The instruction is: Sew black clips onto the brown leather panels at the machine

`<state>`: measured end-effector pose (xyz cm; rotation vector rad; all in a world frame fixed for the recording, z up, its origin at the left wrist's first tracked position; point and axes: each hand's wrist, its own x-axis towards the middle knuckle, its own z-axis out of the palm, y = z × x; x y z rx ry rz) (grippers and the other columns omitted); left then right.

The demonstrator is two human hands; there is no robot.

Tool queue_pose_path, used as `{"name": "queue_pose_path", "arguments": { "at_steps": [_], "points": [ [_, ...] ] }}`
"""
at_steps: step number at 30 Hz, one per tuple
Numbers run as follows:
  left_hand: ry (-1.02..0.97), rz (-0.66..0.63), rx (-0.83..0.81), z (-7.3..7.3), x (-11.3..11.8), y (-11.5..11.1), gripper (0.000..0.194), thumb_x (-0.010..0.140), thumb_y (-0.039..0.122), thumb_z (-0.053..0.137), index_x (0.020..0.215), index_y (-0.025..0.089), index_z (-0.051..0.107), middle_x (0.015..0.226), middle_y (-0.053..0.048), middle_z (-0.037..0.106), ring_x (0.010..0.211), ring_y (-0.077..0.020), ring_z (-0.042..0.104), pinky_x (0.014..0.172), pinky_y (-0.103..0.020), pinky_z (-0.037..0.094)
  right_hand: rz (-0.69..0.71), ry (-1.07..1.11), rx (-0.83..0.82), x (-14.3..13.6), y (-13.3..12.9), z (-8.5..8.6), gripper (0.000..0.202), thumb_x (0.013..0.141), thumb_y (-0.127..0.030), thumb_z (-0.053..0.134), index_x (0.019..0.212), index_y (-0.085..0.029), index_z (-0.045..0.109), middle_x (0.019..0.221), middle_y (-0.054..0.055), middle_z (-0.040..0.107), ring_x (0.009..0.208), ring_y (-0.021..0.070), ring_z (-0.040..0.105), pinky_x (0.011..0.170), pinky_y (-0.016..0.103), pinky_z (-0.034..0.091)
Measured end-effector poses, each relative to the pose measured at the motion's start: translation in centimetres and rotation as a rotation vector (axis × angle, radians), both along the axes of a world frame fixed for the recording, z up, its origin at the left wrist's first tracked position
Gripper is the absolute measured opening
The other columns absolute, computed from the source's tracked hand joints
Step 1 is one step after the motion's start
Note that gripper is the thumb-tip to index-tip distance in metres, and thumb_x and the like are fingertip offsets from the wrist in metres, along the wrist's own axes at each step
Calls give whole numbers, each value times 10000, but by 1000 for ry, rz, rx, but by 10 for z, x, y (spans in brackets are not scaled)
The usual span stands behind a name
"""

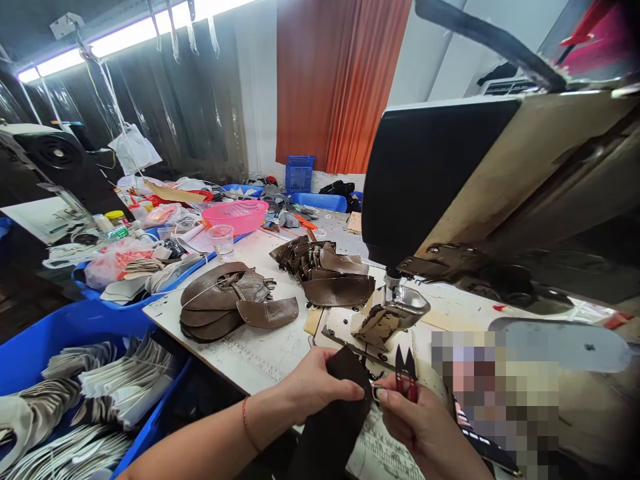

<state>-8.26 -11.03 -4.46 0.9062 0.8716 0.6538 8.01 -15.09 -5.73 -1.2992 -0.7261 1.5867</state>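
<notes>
My left hand (320, 387) pinches a dark brown leather piece (337, 423) between thumb and fingers, near its right edge. Close beside it, my right hand (413, 417) is closed around small red-handled thread snips (406, 373), whose two black blades point up and stand apart. The thumb and a finger of that hand, with a ring-like metal glint, meet at the leather's edge. Just beyond both hands is the sewing machine's metal post (390, 313). Stacked brown leather pieces (215, 300) and a second brown pile (330, 267) lie on the white table (260, 357).
The black machine head (430, 180) overhangs from the right. At the left, a blue bin (165, 400) holds bundled pale pieces. Farther back are a pink basket (237, 217), a clear cup (221, 241) and another machine (55, 153). A blurred patch covers the right side.
</notes>
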Motion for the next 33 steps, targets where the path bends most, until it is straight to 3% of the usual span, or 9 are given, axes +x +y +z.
{"name": "queue_pose_path", "arguments": {
  "at_steps": [5,8,10,13,16,18,21,25,33],
  "points": [
    [5,31,50,-1,6,8,190,509,189,689,669,127,608,563,45,555,491,-72,447,488,-200,349,-46,-74,39,1,6,-2,317,602,-393,754,672,-161,550,455,-123,270,412,22,172,428,202,120],
    [22,39,61,5,10,17,198,517,183,669,699,123,619,574,36,572,496,-83,473,498,-209,376,-102,-269,186,6,14,0,273,649,-371,729,772,-174,586,537,-62,471,450,68,377,434,205,279],
    [48,28,69,12,12,26,205,516,182,664,707,121,623,581,26,586,500,-96,498,496,-214,388,-92,-496,370,11,20,6,238,703,-344,703,866,-193,618,678,-8,607,544,112,510,497,228,400],
    [82,17,109,25,14,42,201,515,178,666,703,128,619,570,29,588,496,-101,511,481,-209,393,43,-853,783,23,30,15,171,787,-177,584,939,-226,646,835,21,668,604,119,578,535,219,460],
    [104,-8,114,37,18,60,220,519,187,685,724,132,627,583,23,607,495,-104,523,479,-211,407,94,-1157,1232,39,43,19,409,787,-23,451,1073,-253,632,982,42,672,794,137,646,648,218,518],
    [125,-43,107,43,23,73,217,531,195,686,735,135,638,591,18,621,496,-111,537,485,-219,422,44,-1340,1391,50,54,17,451,815,-26,441,1165,-262,599,1081,68,650,927,162,643,721,249,538],
    [148,-94,122,48,32,92,185,542,196,680,716,139,655,598,13,636,508,-119,557,504,-227,440,-33,-1482,1450,66,70,11,485,812,-32,456,1214,-274,579,1156,78,618,992,191,627,788,304,547],
    [161,-100,148,55,45,110,174,508,185,709,671,137,669,587,5,643,503,-131,563,500,-238,434,-61,-1467,1452,80,85,8,560,727,-1,453,1194,-273,599,1115,59,643,964,208,640,821,344,545],
    [16,-58,288,62,61,122,262,463,131,734,719,153,680,675,-3,665,687,-174,617,705,-302,490,-151,-1136,1229,81,87,15,433,739,-90,530,1098,-282,676,1117,70,655,924,225,673,444,193,507]
  ]
}}
